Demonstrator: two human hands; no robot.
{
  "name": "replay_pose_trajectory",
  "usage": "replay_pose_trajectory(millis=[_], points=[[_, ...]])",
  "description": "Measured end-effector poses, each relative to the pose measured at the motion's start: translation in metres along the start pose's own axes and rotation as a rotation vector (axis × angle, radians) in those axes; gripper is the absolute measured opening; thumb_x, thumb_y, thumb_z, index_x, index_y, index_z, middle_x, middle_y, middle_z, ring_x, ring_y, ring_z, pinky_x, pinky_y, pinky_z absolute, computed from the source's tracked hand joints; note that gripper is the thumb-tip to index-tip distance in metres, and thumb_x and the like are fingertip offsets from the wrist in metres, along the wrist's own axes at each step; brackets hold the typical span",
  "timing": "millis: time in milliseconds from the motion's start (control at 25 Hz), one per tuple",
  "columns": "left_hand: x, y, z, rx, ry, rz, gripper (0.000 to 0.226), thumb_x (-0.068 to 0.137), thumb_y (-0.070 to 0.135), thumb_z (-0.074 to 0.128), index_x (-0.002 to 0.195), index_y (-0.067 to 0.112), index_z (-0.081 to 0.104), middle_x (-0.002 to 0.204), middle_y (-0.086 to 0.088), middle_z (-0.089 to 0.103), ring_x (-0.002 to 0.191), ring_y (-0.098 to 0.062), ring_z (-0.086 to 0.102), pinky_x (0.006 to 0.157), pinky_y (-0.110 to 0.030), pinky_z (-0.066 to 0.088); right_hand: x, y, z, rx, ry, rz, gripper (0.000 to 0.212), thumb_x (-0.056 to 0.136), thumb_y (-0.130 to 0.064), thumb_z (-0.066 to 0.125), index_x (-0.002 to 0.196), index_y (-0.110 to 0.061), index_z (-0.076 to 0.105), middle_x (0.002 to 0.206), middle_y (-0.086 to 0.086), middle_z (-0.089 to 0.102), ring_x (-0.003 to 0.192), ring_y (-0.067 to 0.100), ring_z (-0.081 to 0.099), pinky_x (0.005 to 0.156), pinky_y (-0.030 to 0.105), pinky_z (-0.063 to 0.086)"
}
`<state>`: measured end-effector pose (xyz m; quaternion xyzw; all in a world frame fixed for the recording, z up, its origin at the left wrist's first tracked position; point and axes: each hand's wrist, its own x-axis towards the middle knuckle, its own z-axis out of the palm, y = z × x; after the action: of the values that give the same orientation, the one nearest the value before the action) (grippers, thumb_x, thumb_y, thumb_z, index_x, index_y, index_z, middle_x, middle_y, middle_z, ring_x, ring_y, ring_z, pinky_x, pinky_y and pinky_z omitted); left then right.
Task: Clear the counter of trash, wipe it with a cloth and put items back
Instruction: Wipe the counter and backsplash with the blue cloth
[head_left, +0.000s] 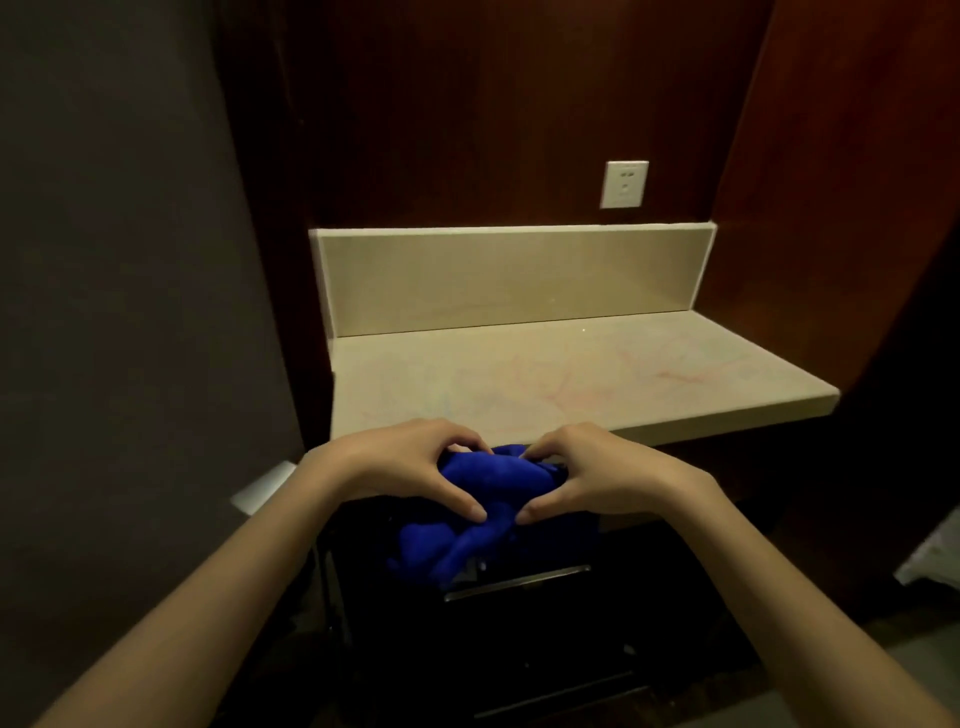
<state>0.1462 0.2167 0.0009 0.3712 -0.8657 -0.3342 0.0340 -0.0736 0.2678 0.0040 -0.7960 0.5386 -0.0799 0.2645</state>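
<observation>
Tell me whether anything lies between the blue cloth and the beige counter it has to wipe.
Nothing visible does. The left hand and right hand both grip the bunched blue cloth just in front of the beige stone counter, at its front edge. The counter top shows no objects in the cloth's way.

White wall socket (624, 184) set in dark reddish wood panelling (467, 104), above the beige backsplash (514, 280). Grey wall (119, 260) at left. Dark cabinet front below, with a metal handle bar (517, 582). Pale object (935, 551) at right edge, unidentifiable.
</observation>
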Motion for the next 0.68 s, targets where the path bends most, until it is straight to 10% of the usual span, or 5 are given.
replay_pose_trajectory(millis=[360, 680], points=[[0.185, 0.042, -0.038, 0.103, -0.012, 0.08, 0.052, 0.073, 0.044, 0.079, 0.118, 0.03, 0.059, 0.109, 0.01, 0.067, 0.096, -0.009, 0.065, 0.084, -0.036, 0.057, 0.029, 0.127, -0.107, -0.084, 0.108, 0.1, 0.044, 0.078, -0.045, 0.073, 0.117, -0.027, 0.064, 0.104, -0.005, 0.069, 0.083, 0.006, 0.064, 0.061, 0.015, 0.049], [0.315, 0.034, -0.098, 0.128, 0.04, 0.066, 0.047, 0.077, 0.036, 0.078, 0.118, 0.029, 0.056, 0.108, 0.01, 0.064, 0.093, -0.009, 0.064, 0.074, -0.022, 0.056, 0.117, 0.214, -0.182, -0.15, 0.211, 0.063, 0.041, 0.074, -0.05, 0.074, 0.11, -0.031, 0.068, 0.095, -0.004, 0.071, 0.082, 0.011, 0.064, 0.071, 0.032, 0.055]])
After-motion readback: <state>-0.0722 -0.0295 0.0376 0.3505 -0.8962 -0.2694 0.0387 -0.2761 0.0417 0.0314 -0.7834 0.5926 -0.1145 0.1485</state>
